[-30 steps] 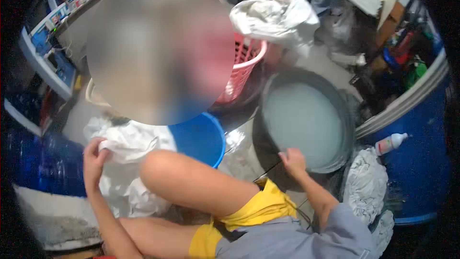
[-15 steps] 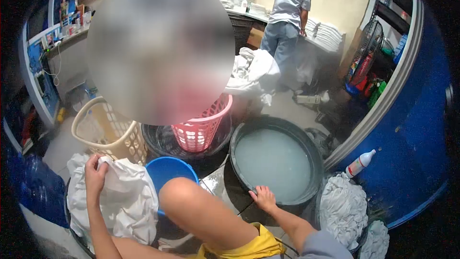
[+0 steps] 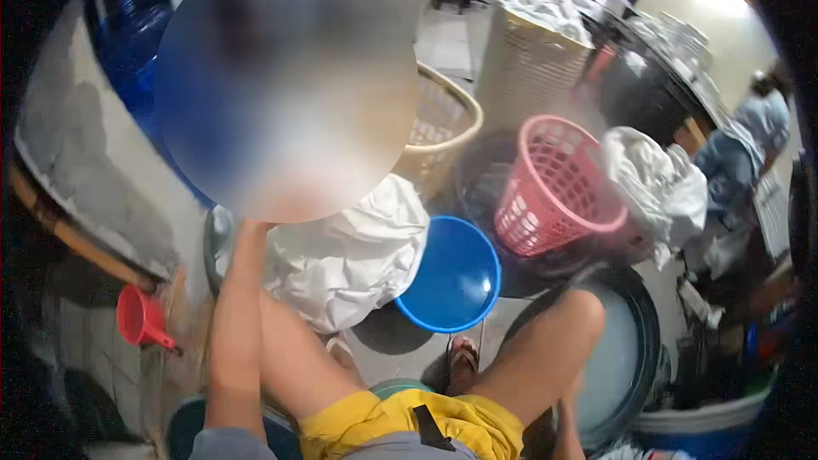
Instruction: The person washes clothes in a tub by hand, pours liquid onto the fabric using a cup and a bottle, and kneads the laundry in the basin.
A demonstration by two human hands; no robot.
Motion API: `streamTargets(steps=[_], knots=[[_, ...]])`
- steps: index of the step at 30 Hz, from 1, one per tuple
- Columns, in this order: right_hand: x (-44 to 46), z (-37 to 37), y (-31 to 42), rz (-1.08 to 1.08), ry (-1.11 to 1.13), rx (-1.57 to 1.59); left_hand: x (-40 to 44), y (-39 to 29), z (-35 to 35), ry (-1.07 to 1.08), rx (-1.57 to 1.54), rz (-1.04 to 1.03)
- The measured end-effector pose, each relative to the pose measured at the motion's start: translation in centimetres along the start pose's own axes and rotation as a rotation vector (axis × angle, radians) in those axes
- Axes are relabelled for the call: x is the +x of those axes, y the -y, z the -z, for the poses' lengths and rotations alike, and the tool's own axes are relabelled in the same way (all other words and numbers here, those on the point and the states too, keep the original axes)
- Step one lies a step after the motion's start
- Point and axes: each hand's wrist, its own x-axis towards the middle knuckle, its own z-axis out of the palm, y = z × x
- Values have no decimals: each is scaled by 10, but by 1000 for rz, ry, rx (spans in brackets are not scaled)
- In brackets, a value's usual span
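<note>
My left arm reaches forward to a heap of white cloth (image 3: 349, 260) piled in a tub. My left hand (image 3: 291, 200) lies under the blurred patch at the cloth's far edge, so its fingers do not show. My right hand (image 3: 573, 392) is low beside my right knee, by the near rim of a dark round tub (image 3: 649, 349) of cloudy water. The leg and blur conceal its fingers. Between the cloth and that tub stands a blue bucket (image 3: 447, 277), its inside showing.
A pink basket (image 3: 545, 196) stands in a dark basin beyond the bucket. Further off are a beige basket (image 3: 443, 111), a tall hamper (image 3: 537, 60) of white laundry and a person (image 3: 750, 145) at a counter. A red dipper (image 3: 143, 317) is at the left.
My view has turned left and down, so the tubs and baskets appear further right. The blue bucket shows more fully, and the red dipper has come into view.
</note>
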Motion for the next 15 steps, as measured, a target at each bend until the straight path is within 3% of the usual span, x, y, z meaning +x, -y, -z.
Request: streamTargets(steps=[1, 2, 3, 5, 6, 8, 9, 10, 12, 13, 15], knots=[[41, 11, 22, 6, -124, 129, -10, 8, 1, 22, -11, 20], [63, 21, 99, -12, -284, 85, -16, 16, 3, 52, -22, 39], [114, 27, 90, 113, -312, 187, -20, 21, 5, 84, -29, 50], [146, 22, 231, 241, -306, 441, -28, 7, 1, 145, -22, 6], [158, 13, 276, 254, -233, 586, -29, 7, -2, 170, -10, -44], [159, -12, 370, 557, -79, 516, -33, -1, -9, 162, 32, -92], [148, -35, 410, 565, 18, 506, -35, -6, -9, 197, -39, -35], [123, -52, 451, 597, 182, 465, -37, -14, -7, 226, -109, 14], [95, -93, 496, 726, 748, 364, -44, -29, -3, 228, -213, 27], [85, -120, 509, 1087, 821, 182, -47, -27, -3, 265, -224, -22], [57, -170, 510, 1414, 775, 60, -49, -16, -2, 339, -245, -116]])
